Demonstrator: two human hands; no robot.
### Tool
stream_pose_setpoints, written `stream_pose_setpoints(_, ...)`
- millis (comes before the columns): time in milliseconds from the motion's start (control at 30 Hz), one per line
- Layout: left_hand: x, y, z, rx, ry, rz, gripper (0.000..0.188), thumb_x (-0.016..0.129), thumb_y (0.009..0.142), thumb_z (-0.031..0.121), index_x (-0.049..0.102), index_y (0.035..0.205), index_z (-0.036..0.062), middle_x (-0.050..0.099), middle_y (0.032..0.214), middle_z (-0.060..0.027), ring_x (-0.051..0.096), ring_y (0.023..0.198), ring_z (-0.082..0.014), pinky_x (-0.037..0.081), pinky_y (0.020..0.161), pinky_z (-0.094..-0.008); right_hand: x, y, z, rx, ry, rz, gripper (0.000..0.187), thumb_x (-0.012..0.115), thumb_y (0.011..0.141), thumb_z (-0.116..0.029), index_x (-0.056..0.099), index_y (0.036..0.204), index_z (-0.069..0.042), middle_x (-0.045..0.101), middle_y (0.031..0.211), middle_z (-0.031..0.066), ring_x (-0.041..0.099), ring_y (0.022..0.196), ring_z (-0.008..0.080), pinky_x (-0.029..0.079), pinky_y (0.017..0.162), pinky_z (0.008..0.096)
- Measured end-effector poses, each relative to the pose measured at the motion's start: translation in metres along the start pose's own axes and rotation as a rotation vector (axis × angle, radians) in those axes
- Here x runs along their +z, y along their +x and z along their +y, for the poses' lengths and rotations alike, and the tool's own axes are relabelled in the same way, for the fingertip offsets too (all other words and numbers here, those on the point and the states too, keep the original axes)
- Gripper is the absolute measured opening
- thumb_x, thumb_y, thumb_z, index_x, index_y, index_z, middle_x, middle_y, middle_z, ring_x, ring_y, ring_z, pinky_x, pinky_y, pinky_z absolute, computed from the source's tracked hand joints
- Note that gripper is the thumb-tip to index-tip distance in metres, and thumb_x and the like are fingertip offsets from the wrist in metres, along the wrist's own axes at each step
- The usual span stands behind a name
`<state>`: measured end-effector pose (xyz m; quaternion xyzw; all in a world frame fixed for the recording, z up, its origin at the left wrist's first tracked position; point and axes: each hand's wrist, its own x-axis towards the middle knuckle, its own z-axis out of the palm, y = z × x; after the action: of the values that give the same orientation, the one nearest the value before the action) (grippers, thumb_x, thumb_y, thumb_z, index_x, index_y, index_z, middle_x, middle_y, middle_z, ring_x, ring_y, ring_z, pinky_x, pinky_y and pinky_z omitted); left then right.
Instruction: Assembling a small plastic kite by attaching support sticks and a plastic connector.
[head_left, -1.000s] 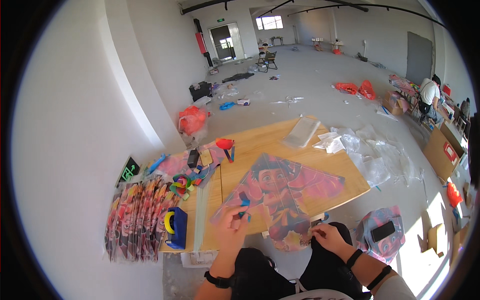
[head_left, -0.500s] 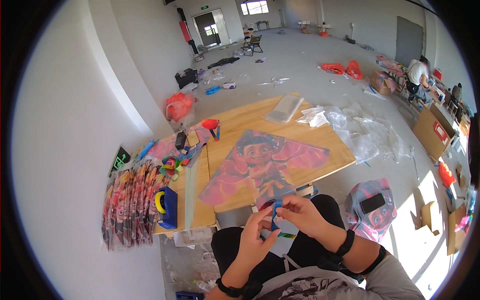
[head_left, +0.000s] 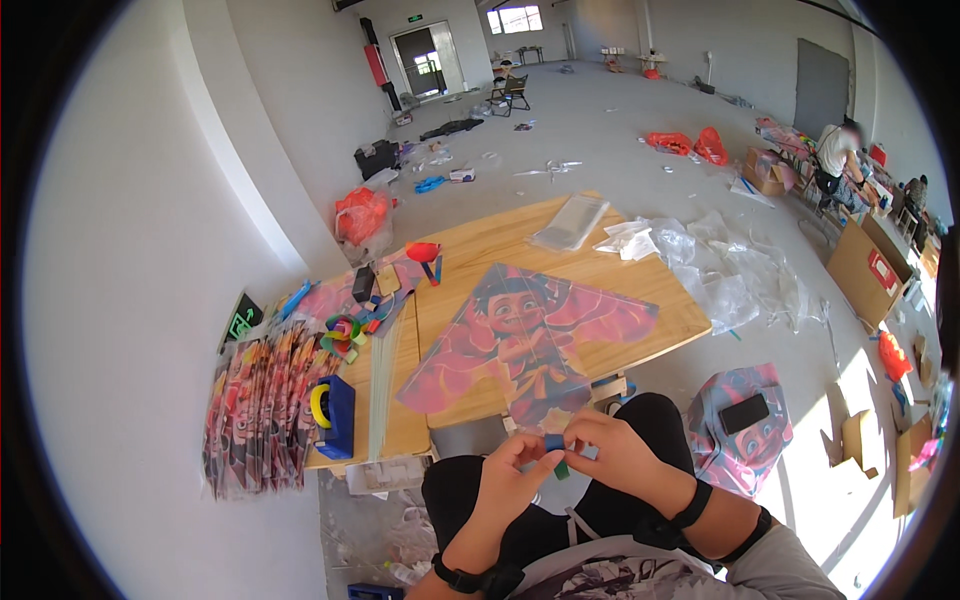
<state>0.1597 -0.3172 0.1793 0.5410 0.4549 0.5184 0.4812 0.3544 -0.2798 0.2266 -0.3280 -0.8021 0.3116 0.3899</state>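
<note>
A blue ribbon strip is pinched between the fingertips of both hands, over my lap at the table's near edge. A green end of it hangs just below the fingers. My left hand grips it from the left, thumb pointing in toward the strip. My right hand is closed on its other side, fingers bent. Just beyond my hands lies a kite printed with a red-winged cartoon figure, spread flat on the wooden table. Its tail end reaches close to my fingers, which partly hide it.
At the table's left are a blue tape dispenser, thin pale rods, coloured ribbon rolls and several packed kites. Clear bags lie at the far edge. A phone rests on printed fabric at right. Another person works farther off.
The ribbon, earlier a taller upright loop, is now a short piece between my fingertips. My hands have dropped slightly and drawn together. The person at far right has shifted posture.
</note>
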Motion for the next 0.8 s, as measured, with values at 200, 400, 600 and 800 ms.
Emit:
stream_pose_setpoints(200, 0.004, 0.003, -0.003, -0.062, -0.168, 0.011, 0.011, 0.069, 0.094, 0.003, 0.061, 0.101, -0.0008, 0.065, 0.088, -0.0045, 0.059, 0.067, -0.0082, 0.049, 0.051, -0.0237, 0.0, -0.006, 0.008, 0.097, -0.01, -0.031, 0.022, 0.078, 0.083, -0.015, 0.06, 0.09, -0.006, 0.061, 0.088, 0.0067, 0.064, 0.068, 0.021, 0.052, 0.061, 0.0314)
stream_pose_setpoints(400, -0.023, 0.022, -0.011, -0.05, -0.041, 0.213, 0.012, 0.073, 0.092, 0.008, 0.065, 0.098, 0.0013, 0.061, 0.083, 0.0017, 0.054, 0.073, -0.0054, 0.044, 0.065, -0.0224, 0.001, -0.03, 0.043, 0.241, 0.208, 0.065, 0.023, 0.078, 0.087, -0.015, 0.058, 0.09, -0.004, 0.063, 0.08, 0.0034, 0.063, 0.07, 0.0124, 0.049, 0.061, 0.0264)
stream_pose_setpoints(600, -0.131, 0.078, -0.027, 0.028, 0.144, 0.47, 0.013, 0.068, 0.097, 0.017, 0.066, 0.101, 0.0045, 0.056, 0.075, 0.005, 0.05, 0.066, -0.0045, 0.04, 0.063, -0.0208, -0.024, -0.077, 0.103, 0.609, 0.658, 0.303, 0.014, 0.07, 0.094, -0.009, 0.056, 0.093, -0.007, 0.065, 0.086, 0.002, 0.065, 0.076, 0.0099, 0.049, 0.065, 0.023)
stream_pose_setpoints(800, -0.243, 0.127, -0.017, -0.065, 0.092, 0.541, 0.014, 0.059, 0.102, 0.022, 0.06, 0.105, 0.0085, 0.071, 0.087, -0.0054, 0.063, 0.063, -0.01, 0.044, 0.056, -0.0223, -0.02, -0.126, 0.138, 0.709, 0.651, 0.362, 0.008, 0.065, 0.096, -0.006, 0.059, 0.1, -0.005, 0.069, 0.095, 0.0064, 0.067, 0.078, 0.0137, 0.053, 0.069, 0.0258)
